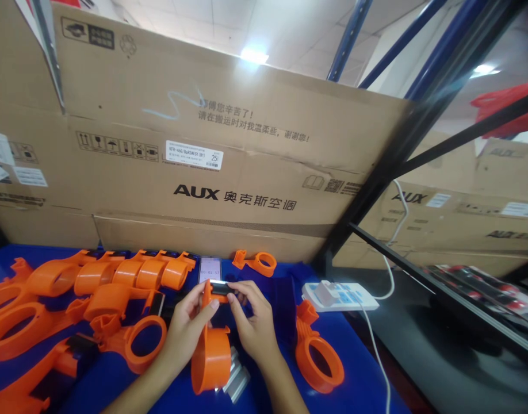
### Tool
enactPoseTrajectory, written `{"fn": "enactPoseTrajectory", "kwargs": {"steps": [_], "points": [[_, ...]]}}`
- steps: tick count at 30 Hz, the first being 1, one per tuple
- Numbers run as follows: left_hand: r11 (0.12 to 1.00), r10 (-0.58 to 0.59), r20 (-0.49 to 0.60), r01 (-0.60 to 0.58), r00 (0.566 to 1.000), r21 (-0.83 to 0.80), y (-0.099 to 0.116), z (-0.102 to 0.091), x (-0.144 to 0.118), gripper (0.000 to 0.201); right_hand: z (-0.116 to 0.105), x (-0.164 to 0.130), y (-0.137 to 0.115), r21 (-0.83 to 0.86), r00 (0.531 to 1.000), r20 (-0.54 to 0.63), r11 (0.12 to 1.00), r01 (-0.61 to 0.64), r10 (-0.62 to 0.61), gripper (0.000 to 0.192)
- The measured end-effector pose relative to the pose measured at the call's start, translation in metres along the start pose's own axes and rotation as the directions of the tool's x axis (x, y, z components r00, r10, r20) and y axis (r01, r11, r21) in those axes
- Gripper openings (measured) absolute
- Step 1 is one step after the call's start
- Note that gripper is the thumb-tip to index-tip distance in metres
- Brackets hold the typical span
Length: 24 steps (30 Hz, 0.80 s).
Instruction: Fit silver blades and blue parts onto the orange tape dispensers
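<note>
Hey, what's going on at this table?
A person is holding what looks like an orange tape dispenser up over a blue table. The left hand grips its orange frame, while the right hand pinches the black piece at its top end. More orange dispensers lie around, most of them to the left. A phone sits just beyond the hands, and some silvery strips show partly behind the held dispenser.

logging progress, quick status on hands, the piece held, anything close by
Left hand gripping orange dispenser; right hand pinching its black end piece. Dispenser's ring toward the wearer. Silvery pieces close by, partly hidden behind it.
</note>
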<state>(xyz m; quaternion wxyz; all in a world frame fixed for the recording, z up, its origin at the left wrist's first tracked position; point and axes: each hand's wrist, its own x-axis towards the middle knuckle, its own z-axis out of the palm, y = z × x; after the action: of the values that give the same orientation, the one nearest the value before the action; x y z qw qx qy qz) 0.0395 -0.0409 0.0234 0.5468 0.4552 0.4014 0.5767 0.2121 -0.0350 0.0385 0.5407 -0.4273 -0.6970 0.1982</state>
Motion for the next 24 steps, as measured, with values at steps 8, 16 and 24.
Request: {"fn": "enactPoseTrajectory", "kwargs": {"steps": [8,16,24], "points": [[0.998,-0.008,0.007,0.007,1.0,0.057,-0.009,-0.002,0.003,0.059,0.002,0.0,0.001,0.047,0.999,-0.041,0.999,0.007,-0.005,0.015],[0.996,-0.002,-0.018,0.004,1.0,0.089,-0.01,-0.003,0.005,0.055,0.006,-0.003,0.008,0.205,0.992,-0.039,0.973,-0.109,0.119,0.017],[0.999,0.006,0.039,-0.008,0.999,0.039,-0.004,-0.002,0.005,0.048,0.011,-0.001,0.01,0.376,0.954,-0.064,0.893,-0.249,0.293,0.018]]}}
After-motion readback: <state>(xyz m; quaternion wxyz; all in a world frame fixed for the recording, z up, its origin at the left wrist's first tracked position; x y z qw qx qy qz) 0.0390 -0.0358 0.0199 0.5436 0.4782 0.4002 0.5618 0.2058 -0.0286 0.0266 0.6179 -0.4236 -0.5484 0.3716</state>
